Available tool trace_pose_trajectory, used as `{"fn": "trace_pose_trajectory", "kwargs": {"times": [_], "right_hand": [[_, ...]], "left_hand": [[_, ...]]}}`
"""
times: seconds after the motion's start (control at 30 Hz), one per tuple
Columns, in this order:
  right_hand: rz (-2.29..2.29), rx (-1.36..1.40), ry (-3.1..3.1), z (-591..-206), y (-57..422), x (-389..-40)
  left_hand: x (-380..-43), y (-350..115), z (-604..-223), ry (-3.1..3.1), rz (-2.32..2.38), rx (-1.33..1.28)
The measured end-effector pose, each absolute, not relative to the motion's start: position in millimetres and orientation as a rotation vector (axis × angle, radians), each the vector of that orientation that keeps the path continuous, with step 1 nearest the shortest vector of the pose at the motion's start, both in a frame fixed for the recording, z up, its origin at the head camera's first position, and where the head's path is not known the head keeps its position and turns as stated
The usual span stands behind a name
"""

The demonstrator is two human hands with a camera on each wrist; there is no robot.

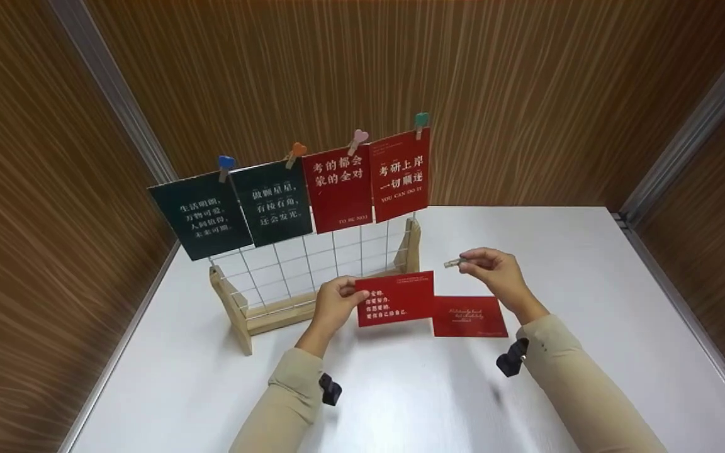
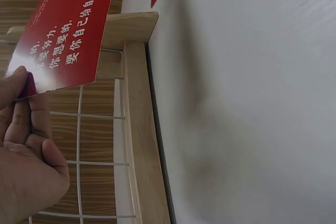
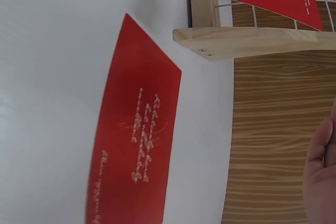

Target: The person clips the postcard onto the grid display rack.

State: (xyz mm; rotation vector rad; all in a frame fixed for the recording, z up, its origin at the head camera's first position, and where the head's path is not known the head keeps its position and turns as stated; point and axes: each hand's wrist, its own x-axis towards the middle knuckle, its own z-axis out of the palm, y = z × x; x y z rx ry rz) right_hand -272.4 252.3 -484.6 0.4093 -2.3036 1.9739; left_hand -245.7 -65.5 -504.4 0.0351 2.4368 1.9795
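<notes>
My left hand (image 1: 335, 303) pinches the left edge of a red card (image 1: 400, 301) with white lettering, thumb on its printed face. In the left wrist view that card (image 2: 73, 35) is raised in front of the wire rack. To its right, my right hand (image 1: 494, 274) pinches a small wooden clothespin (image 1: 454, 263) between thumb and fingertips. Below that hand a second red card (image 1: 471, 318) lies on the white table. In the right wrist view only part of the right hand (image 3: 321, 174) shows at the edge, and the clothespin is out of frame.
A wire grid rack (image 1: 293, 267) with wooden feet stands at the left. Along its top hang two dark green cards (image 1: 202, 217) and two red cards (image 1: 340, 195), held by clothespins with coloured hearts (image 1: 227, 162). Wood-grain panels (image 1: 526, 94) enclose the white table (image 1: 589, 270).
</notes>
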Motion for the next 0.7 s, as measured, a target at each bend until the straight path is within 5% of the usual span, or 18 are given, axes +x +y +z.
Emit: {"fn": "trace_pose_trajectory", "kwargs": {"times": [0.7], "right_hand": [[1.842, 0.477, -2.367, -432, 212, -278]], "left_hand": [[-258, -76, -483, 2.517, 2.011, -0.037]]}}
